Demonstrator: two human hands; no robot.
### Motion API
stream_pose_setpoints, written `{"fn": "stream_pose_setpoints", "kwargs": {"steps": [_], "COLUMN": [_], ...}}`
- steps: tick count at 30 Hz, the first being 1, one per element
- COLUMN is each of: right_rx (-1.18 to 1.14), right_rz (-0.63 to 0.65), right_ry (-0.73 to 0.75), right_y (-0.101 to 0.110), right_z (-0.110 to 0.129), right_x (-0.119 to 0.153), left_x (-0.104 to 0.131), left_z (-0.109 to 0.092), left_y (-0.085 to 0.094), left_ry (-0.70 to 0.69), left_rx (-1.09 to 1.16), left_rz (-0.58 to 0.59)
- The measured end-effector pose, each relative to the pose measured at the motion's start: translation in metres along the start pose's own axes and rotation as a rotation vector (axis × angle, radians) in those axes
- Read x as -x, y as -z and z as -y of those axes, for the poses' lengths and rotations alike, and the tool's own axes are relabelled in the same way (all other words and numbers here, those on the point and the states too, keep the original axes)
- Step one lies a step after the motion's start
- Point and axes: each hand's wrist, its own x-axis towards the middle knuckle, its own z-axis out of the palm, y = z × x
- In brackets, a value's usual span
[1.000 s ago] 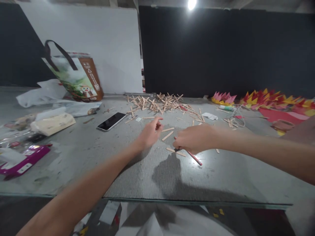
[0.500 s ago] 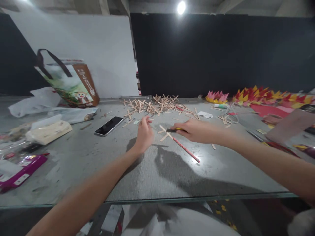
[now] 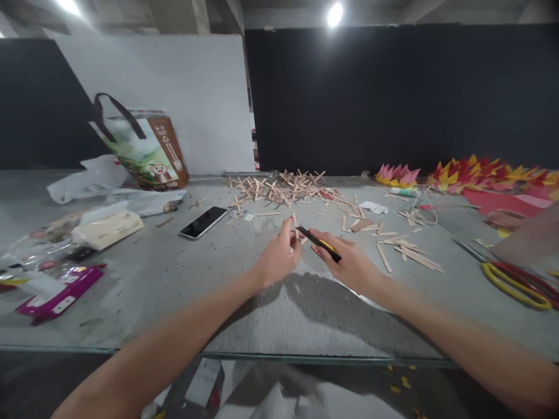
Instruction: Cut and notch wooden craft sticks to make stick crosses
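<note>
Left hand pinches a stick — right hand grips a black tool, both right of the phone.

A grey, scuffed tabletop ran across the room. Behind it stood a white board on the left and a black wall on the right. A round lamp shone from the ceiling above the black wall.

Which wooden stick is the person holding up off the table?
The stick pinched in the left hand, beside the black tool in the right hand; all others lie flat on the table.
</note>
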Motion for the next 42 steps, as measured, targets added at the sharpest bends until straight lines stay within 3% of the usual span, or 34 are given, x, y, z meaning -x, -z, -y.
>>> {"fn": "stream_pose_setpoints", "kwargs": {"steps": [7, 15, 21, 26, 32, 37, 42], "right_rx": [0.017, 0.053, 0.086, 0.064, 0.076, 0.068, 0.097], "right_rz": [-0.029, -0.031, -0.028, -0.043, -0.034, -0.029, -0.027], "right_ry": [-0.014, -0.027, -0.009, -0.027, -0.033, -0.024, -0.031], "right_y": [-0.013, -0.012, -0.011, -0.012, -0.015, -0.015, -0.017], "right_z": [0.006, 0.009, 0.008, 0.011, 0.011, 0.014, 0.015], "right_x": [0.007, 0.011, 0.013, 0.014, 0.019, 0.022, 0.024], "left_x": [0.000, 0.003, 0.004, 0.003, 0.005, 0.007, 0.009], "left_z": [-0.005, 0.005, 0.002, 0.005, 0.010, 0.018, 0.010], "left_y": [-0.008, -0.001, -0.005, -0.001, -0.002, -0.003, -0.004], "left_ry": [0.119, -0.128, -0.041, -0.175, -0.177, -0.287, -0.139], "left_rx": [0.122, -0.101, -0.046, -0.262, -0.190, -0.437, -0.221], "left_rz": [-0.030, 0.013, -0.002, 0.008, 0.034, 0.021, 0.065]}}
